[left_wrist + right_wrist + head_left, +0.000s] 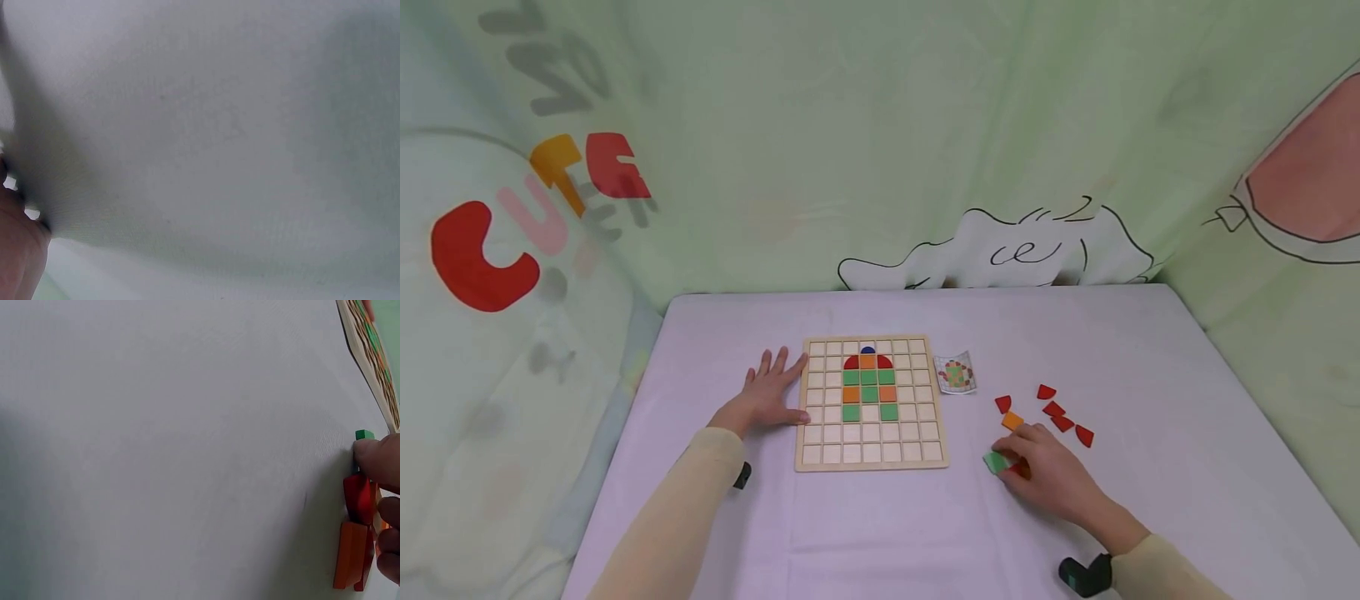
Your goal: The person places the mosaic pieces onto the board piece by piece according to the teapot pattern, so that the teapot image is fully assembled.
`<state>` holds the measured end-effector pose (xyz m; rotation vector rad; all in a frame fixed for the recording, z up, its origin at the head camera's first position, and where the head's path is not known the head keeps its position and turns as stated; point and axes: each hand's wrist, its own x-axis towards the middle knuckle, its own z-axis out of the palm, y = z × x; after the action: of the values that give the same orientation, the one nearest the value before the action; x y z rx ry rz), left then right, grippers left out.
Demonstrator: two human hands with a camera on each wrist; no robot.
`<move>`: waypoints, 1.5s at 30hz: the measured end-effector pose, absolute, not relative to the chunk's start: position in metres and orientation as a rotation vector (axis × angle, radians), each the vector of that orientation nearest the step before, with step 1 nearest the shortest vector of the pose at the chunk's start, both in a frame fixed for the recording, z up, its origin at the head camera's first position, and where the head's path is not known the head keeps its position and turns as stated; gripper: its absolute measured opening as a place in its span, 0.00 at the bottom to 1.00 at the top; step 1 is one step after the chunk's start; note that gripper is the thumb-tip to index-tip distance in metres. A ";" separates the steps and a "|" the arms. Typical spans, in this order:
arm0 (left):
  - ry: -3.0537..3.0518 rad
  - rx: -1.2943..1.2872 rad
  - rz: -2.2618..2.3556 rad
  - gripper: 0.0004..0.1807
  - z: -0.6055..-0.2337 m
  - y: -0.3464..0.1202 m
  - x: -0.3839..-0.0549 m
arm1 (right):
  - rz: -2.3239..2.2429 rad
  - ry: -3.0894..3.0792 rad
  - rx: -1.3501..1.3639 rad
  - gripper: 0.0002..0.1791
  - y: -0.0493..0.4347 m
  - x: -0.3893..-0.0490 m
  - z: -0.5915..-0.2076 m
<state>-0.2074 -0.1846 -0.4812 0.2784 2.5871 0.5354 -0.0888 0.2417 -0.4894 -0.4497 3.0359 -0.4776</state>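
Observation:
A square wooden grid board (872, 468) lies mid-table, bearing green, orange, red and blue tiles in a figure. My left hand (766, 396) rests spread beside its left edge, thumb and fingertips touching the rim. To the board's right, my right hand (1051, 475) pinches a green tile (996, 462) low over the table. Part of a red piece shows under its fingers. In the right wrist view the thumb presses on the green tile (364, 434); red (358, 497) and orange (350, 556) blocks lie close by. Only part of the left hand (22, 256) shows in the left wrist view.
A small picture card (956, 373) with a coloured tile pattern lies against the board's upper right. Several loose red pieces (1054, 409) and an orange square tile (1012, 421) lie beyond the right hand. Printed curtains (850, 150) hang behind the table.

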 end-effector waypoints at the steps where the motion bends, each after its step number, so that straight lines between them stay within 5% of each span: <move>1: 2.587 0.275 0.535 0.59 -0.481 -0.184 -0.207 | -0.473 3.045 -0.449 0.20 0.241 -0.089 -0.490; 25: 2.598 0.288 0.545 0.58 -0.476 -0.182 -0.206 | -0.643 2.989 -0.376 0.15 0.233 -0.093 -0.490; 45: 2.598 0.301 0.540 0.59 -0.488 -0.187 -0.211 | -0.808 2.885 -0.627 0.14 0.141 -0.126 -0.487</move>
<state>-0.2106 -0.1869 -0.4880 0.3011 2.5976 0.5403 -0.1257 0.1409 -0.4870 -0.6269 2.8850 -0.8077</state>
